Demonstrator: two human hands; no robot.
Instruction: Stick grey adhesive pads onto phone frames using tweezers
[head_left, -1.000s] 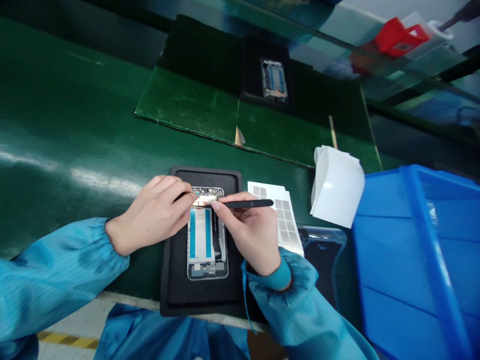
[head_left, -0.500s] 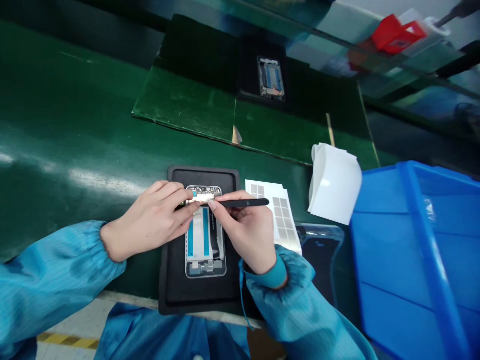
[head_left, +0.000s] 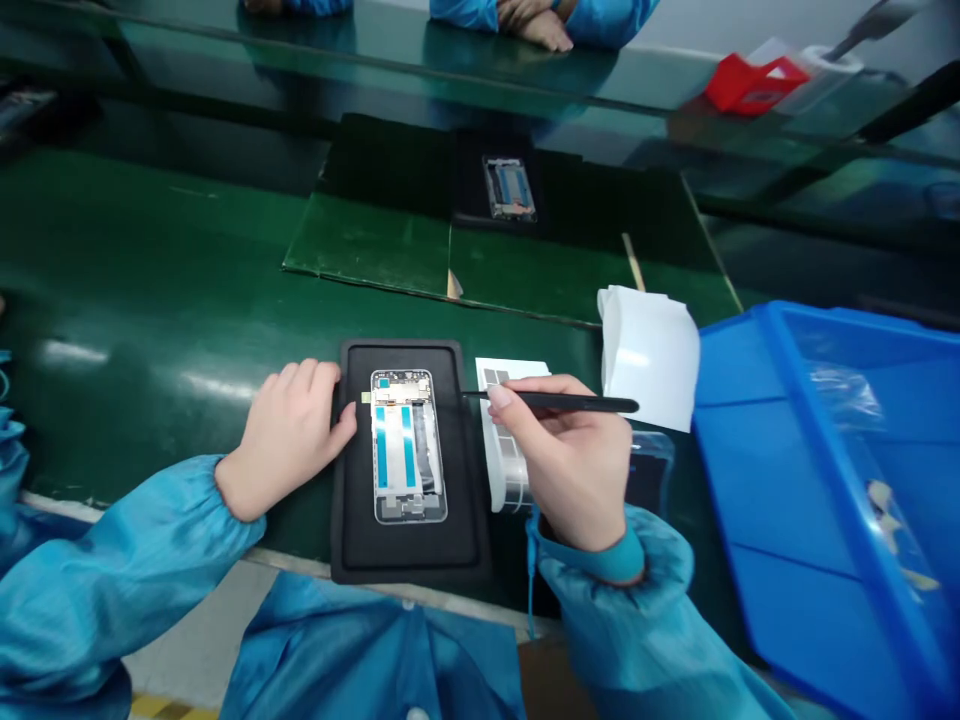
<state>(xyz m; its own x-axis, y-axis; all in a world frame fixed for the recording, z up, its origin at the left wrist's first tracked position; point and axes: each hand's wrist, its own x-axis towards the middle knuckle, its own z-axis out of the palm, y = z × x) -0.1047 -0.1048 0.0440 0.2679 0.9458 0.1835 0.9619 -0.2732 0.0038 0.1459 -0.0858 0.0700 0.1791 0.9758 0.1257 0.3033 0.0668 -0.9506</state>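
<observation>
An opened phone (head_left: 409, 445) lies face up in a black tray (head_left: 409, 555), with its circuit board and blue strips showing. My left hand (head_left: 289, 430) rests at the tray's left edge, its thumb apart from the curved fingers and nothing in it. Beside the phone's upper left edge is a small pale yellow-green tab (head_left: 366, 398). To the right of the tray, my right hand (head_left: 577, 450) grips black tweezers (head_left: 577, 402) that point left. It hovers over a white sheet of grey square stickers (head_left: 489, 440), covering part of it.
A curled white sheet (head_left: 651, 350) lies behind my right hand, near a blue bin (head_left: 780, 480) holding plastic bags. A dark item in clear plastic (head_left: 651, 470) is partly hidden. Another phone (head_left: 511, 188) lies farther back. Across the bench rest another person's folded arms (head_left: 536, 22).
Both hands have moved away from the phone: the left to the tray's left edge, the right with the tweezers over to the sticker sheet. The camera view has shifted.
</observation>
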